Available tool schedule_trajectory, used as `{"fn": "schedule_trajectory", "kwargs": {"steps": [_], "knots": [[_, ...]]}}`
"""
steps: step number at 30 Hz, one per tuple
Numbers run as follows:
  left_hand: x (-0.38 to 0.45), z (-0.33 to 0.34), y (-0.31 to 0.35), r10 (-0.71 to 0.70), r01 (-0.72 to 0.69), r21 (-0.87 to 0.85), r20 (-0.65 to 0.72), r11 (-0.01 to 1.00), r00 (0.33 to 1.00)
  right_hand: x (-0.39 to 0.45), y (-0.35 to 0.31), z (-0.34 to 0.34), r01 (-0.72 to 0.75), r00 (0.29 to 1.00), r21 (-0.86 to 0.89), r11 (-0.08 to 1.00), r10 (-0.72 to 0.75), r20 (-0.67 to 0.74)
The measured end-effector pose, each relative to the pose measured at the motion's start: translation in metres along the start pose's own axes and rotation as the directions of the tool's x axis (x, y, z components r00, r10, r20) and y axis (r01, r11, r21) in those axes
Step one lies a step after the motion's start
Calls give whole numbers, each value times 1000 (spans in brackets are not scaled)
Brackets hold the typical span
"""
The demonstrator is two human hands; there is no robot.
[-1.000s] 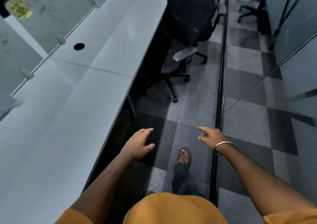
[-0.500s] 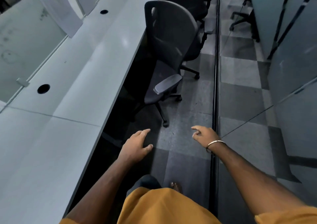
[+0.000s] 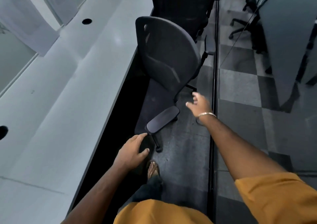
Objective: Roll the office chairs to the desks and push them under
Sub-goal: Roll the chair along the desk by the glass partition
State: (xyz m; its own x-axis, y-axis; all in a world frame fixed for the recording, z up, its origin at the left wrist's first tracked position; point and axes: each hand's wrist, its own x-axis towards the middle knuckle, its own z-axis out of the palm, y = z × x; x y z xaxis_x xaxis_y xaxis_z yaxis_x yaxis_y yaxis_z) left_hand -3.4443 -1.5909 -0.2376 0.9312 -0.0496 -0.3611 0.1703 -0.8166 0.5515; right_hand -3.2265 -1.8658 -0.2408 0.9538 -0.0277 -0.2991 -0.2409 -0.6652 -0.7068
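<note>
Reaching with right hand [image 3: 199, 103], fingers spread and empty, toward office chair [image 3: 169, 59] backrest, likely to steer it. Left hand [image 3: 133, 151] relaxed, empty, near armrest [image 3: 162, 119]. Standing beside desk [image 3: 72, 90], seat partly under, not yet pushed in.

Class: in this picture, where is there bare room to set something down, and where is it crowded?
Free: the desk top, bare between its two cable holes. Crowded: the narrow aisle between desk edge and glass partition, filled by the nearest chair, another chair behind it, and both hands.
</note>
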Motion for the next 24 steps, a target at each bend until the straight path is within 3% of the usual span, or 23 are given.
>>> {"fn": "schedule_trajectory", "kwargs": {"steps": [4,8,13,17,20,24], "knots": [[50,-31,8,42,-41,4,-15,999,999,92,-54,-28,8,990,102,995,7,-143],[80,-44,18,42,-43,-17,-63,999,997,161,-81,-41,-51,990,268,962,85,-115],[103,-34,44,-28,27,-15,-72,1000,997,216,-66,-39,-74,993,286,955,97,-66],[109,-6,78,-78,71,-98,-69,993,995,191,-50,-51,-35,999,265,964,23,45],[120,15,101,-108,99,-138,-66,985,992,138,-31,-59,-49,989,350,935,-3,147],[136,21,138,-97,63,-226,-140,972,985,77,8,-78,-95,910,362,927,-66,409]]}}
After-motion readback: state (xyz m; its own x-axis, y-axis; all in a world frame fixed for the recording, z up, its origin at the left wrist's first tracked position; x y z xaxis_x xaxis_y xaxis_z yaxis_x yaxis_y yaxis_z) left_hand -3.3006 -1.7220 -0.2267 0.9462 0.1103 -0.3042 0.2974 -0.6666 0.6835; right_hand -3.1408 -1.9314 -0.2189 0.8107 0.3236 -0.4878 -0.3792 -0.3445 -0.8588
